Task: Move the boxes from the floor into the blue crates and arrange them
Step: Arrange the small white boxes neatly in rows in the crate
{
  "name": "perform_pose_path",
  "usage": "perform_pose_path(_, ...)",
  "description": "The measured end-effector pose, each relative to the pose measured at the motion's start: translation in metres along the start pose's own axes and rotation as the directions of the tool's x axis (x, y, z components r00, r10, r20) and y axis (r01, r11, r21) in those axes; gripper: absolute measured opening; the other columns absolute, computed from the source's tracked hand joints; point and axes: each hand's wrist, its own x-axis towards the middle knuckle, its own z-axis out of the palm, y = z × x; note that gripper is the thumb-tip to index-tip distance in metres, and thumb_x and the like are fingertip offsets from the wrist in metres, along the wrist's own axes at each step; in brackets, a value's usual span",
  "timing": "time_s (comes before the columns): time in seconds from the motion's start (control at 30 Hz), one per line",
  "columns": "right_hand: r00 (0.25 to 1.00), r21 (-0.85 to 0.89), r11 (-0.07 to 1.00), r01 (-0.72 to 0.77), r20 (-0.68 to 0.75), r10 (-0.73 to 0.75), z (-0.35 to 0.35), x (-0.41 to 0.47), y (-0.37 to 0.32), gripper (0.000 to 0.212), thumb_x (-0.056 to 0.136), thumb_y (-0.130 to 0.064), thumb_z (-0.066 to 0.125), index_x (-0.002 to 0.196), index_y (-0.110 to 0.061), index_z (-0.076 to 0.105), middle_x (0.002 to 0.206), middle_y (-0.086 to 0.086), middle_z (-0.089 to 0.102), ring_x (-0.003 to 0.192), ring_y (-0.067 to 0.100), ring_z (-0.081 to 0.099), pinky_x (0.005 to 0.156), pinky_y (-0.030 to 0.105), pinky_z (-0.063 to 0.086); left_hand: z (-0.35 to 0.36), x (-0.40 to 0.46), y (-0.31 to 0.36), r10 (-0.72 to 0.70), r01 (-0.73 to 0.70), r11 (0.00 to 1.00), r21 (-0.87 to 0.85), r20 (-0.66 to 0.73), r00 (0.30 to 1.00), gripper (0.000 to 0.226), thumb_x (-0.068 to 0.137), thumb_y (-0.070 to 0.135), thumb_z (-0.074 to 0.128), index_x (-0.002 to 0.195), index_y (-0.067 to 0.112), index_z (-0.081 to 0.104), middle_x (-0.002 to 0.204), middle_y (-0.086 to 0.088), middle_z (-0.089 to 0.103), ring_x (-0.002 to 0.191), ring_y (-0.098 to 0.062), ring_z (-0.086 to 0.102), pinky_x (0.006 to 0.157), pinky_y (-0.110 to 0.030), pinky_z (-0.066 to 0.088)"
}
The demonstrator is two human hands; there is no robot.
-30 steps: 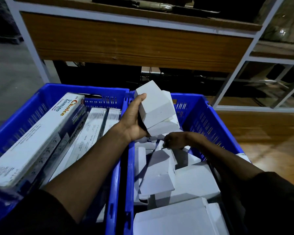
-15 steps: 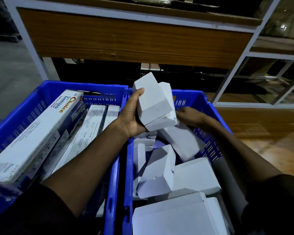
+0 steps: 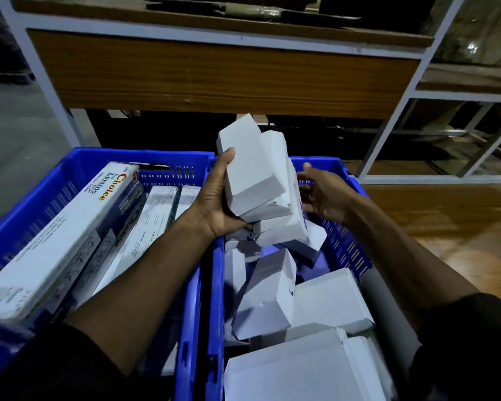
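Risk of slippage: left hand [image 3: 214,204] clamped on two stacked white boxes [image 3: 255,172] above right blue crate [image 3: 350,241] at 12 o'clock, right hand [image 3: 324,195] spread, unsupporting, at 1 o'clock.

- The right hand [image 3: 326,195] has risen from the loose boxes in the right crate [image 3: 346,247] to a third white box [image 3: 289,224], tilted against the left hand's [image 3: 217,204] pair.

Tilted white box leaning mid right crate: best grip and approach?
Likely from above, right hand: pinch the tilted white box across its two long side faces near the raised upper end. That end sticks up free; the lower end is wedged among neighbouring boxes in the right crate.
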Motion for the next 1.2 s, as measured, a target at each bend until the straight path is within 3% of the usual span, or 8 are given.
perform_pose_path(0.13,1.000,-0.091,0.996,-0.009,0.011,0.010,0.000,0.007,0.006,0.029,0.103,-0.006,0.038,0.100,-0.006,0.067,0.091,0.009,0.072,0.081,0.020,0.069,0.065,0.030,0.059,0.000,0.002,-0.002,0.024,-0.024,1.000,0.001,-0.046,0.999,0.052,0.087,0.066,0.052,0.089,0.023,0.081,0.089,-0.009,0.073,0.077,-0.029,0.070,0.086,-0.043,0.048)
perform_pose_path(0.23,0.998,-0.232,0.971,-0.062,-0.008,0.062,0.002,0.012,0.014,0.032,0.101,0.002,0.037,0.116,-0.002,0.065,0.108,0.017,0.074,0.094,0.027,0.074,0.079,0.044,0.062,0.005,0.000,-0.004,0.032,-0.032,0.999,0.004,-0.057,0.998,0.052,0.090,0.064,0.050,0.094,0.020,0.078,0.089,-0.010,0.074,0.075,-0.029,0.070,0.081,-0.041,0.050)
perform_pose_path(0.33,0.997,-0.356,0.931,-0.078,-0.025,0.074,0.002,0.014,0.016,0.032,0.101,0.003,0.041,0.123,-0.007,0.063,0.115,0.019,0.071,0.103,0.033,0.071,0.088,0.053,0.058,0.006,-0.001,-0.004,0.032,-0.032,0.999,0.004,-0.099,0.995,0.050,0.088,0.065,0.052,0.105,0.021,0.071,0.092,-0.010,0.072,0.083,-0.030,0.065,0.080,-0.041,0.051)
perform_pose_path(0.53,0.999,-0.428,0.903,-0.028,0.022,0.042,0.015,0.013,0.023,0.025,0.098,-0.001,0.049,0.103,-0.007,0.073,0.105,0.016,0.075,0.102,0.033,0.071,0.087,0.049,0.059,0.008,0.003,-0.008,0.039,-0.034,0.999,0.033,-0.173,0.984,0.060,0.085,0.058,0.062,0.130,0.018,0.063,0.109,-0.013,0.072,0.094,-0.032,0.065,0.088,-0.046,0.052)
perform_pose_path(0.8,0.989,-0.444,0.894,0.062,0.145,0.003,0.022,0.018,0.043,0.023,0.093,-0.014,0.068,0.116,-0.013,0.068,0.114,0.021,0.070,0.107,0.039,0.067,0.090,0.057,0.056,0.012,0.009,-0.017,0.105,-0.061,0.983,0.172,-0.264,0.959,0.057,0.086,0.048,0.070,0.132,0.015,0.061,0.121,-0.016,0.071,0.116,-0.035,0.066,0.098,-0.054,0.052)
perform_pose_path(0.97,0.985,-0.486,0.863,0.138,0.156,-0.070,0.020,0.023,0.046,0.028,0.092,-0.010,0.069,0.119,-0.016,0.064,0.112,0.012,0.071,0.104,0.033,0.068,0.087,0.050,0.059,0.014,0.012,-0.014,0.132,-0.062,0.973,0.221,-0.321,0.938,0.058,0.081,0.048,0.077,0.128,0.018,0.062,0.112,-0.012,0.075,0.104,-0.032,0.072,0.084,-0.054,0.059)
perform_pose_path(1.1,0.996,-0.874,0.484,0.042,0.000,-0.087,0.006,0.037,0.053,0.046,0.091,-0.013,0.065,0.135,-0.012,0.053,0.137,0.014,0.056,0.122,0.033,0.054,0.099,0.045,0.047,0.019,0.017,-0.017,0.151,-0.062,0.969,0.239,-0.376,0.914,0.054,0.082,0.048,0.076,0.125,0.019,0.062,0.107,-0.010,0.076,0.099,-0.029,0.073,0.076,-0.049,0.062)
perform_pose_path(1.2,0.991,-0.986,0.099,-0.132,-0.129,0.032,-0.008,0.040,0.075,0.072,0.091,-0.057,0.061,0.145,-0.019,0.033,0.132,0.006,0.046,0.088,0.009,0.044,0.066,0.028,0.035,0.018,0.015,-0.015,0.124,-0.045,0.974,0.222,-0.355,0.927,0.048,0.085,0.047,0.073,0.125,0.022,0.063,0.104,-0.007,0.077,0.096,-0.026,0.073,0.073,-0.044,0.062)
